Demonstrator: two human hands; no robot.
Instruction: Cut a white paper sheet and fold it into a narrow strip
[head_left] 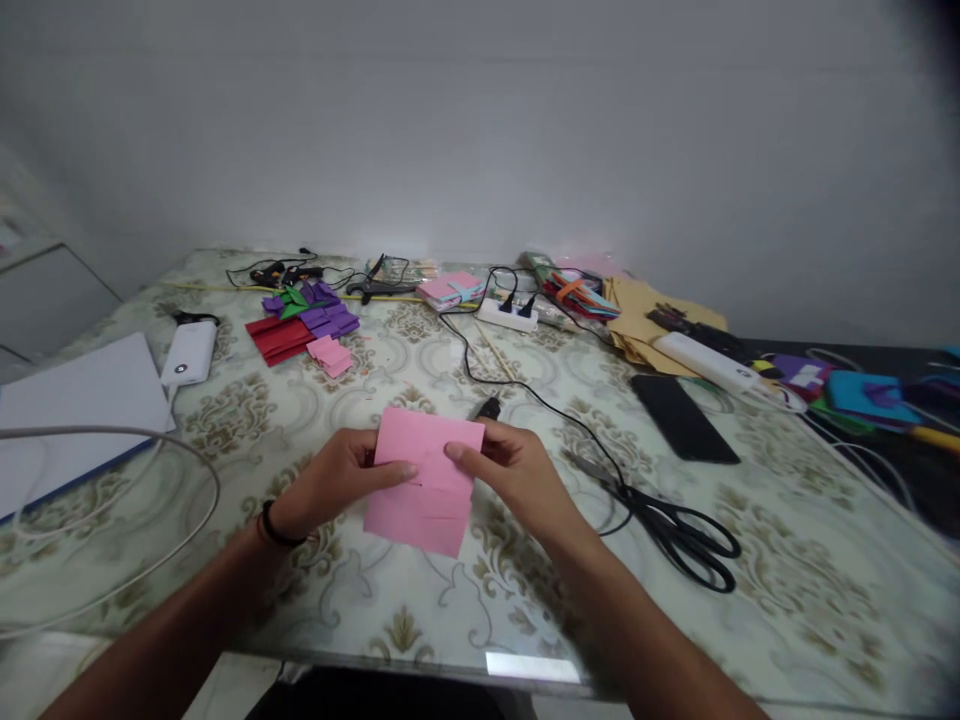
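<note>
A pink sheet of paper (420, 522) is held up over the table, with slits and a crease across its middle. My left hand (352, 475) grips its left edge, thumb on the front face and fingers hidden behind. On the right edge my right hand (517, 465) pinches it the same way, the thumb pressing near the upper middle. To the right lie black-handled scissors (667, 530), partly crossed by a black cable. A small folded pink paper piece (330, 355) rests beyond the sheet, beside red folded paper (277, 340) and purple folded paper (330, 318).
A white power strip (508, 315) with black plugs sits at the back. At right are a black phone (684, 418), brown envelopes (645, 320) and a white power bank (709, 362). Another power bank (190, 352) and a white board (82, 410) lie left, with a loose cable looping nearby.
</note>
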